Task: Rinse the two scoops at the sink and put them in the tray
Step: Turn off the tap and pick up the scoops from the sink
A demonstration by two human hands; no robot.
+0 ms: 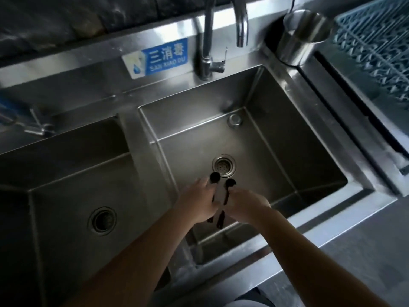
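Two small dark scoops are held side by side over the right sink basin [309,165], just in front of its drain [224,165]. My left hand [197,200] grips the left scoop [214,177] by its handle, bowl pointing away from me. My right hand [245,207] grips the right scoop [230,183] the same way. Both handle ends stick out below my hands. The blue grid tray [376,52] sits at the far right of the counter. No water is visibly running from the tap [208,41].
A second basin [66,173] with its own drain lies to the left. A steel cup [301,34] stands on the rim behind the right basin, beside the tap. A blue label is stuck on the steel backsplash. Bare steel counter runs along the front right.
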